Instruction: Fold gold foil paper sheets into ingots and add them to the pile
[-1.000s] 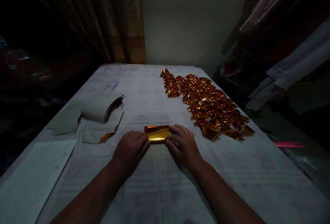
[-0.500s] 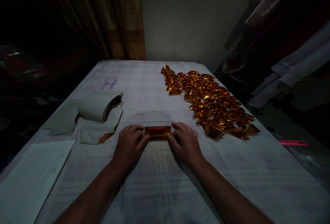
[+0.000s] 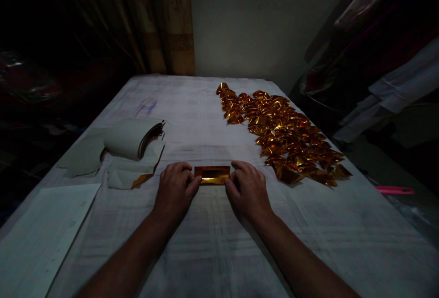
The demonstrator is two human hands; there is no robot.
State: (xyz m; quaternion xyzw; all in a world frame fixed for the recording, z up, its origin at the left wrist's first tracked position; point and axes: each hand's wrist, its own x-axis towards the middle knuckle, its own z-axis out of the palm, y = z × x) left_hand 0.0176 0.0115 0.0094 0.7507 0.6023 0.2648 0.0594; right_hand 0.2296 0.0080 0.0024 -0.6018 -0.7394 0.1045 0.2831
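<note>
A small rectangle of folded gold foil paper (image 3: pixel 213 176) lies across the middle of the cloth-covered table (image 3: pixel 209 243), its shiny face up. At its left end my left hand (image 3: pixel 176 186) is closed, thumb and curled fingers pinching the edge. My right hand (image 3: pixel 247 190) grips the opposite end the same way, the thumb on the near corner. Both forearms reach in from the near edge. To the right spreads a heap of folded gold foil pieces (image 3: pixel 274 124), with pointed ends and puffed middles.
Left of my hands lies a curled stack of pale-backed foil sheets (image 3: pixel 125 138), with loose sheets beneath. A flat white sheet (image 3: pixel 51 229) rests at the near left. A pink handle (image 3: pixel 394 190) sticks out beyond the right edge. Curtain (image 3: pixel 168 28) and wall (image 3: pixel 260 23) stand behind.
The foil strip now looks flatter and catches more light along its near half. My hands stay at its two ends. The whole view has shifted slightly.
</note>
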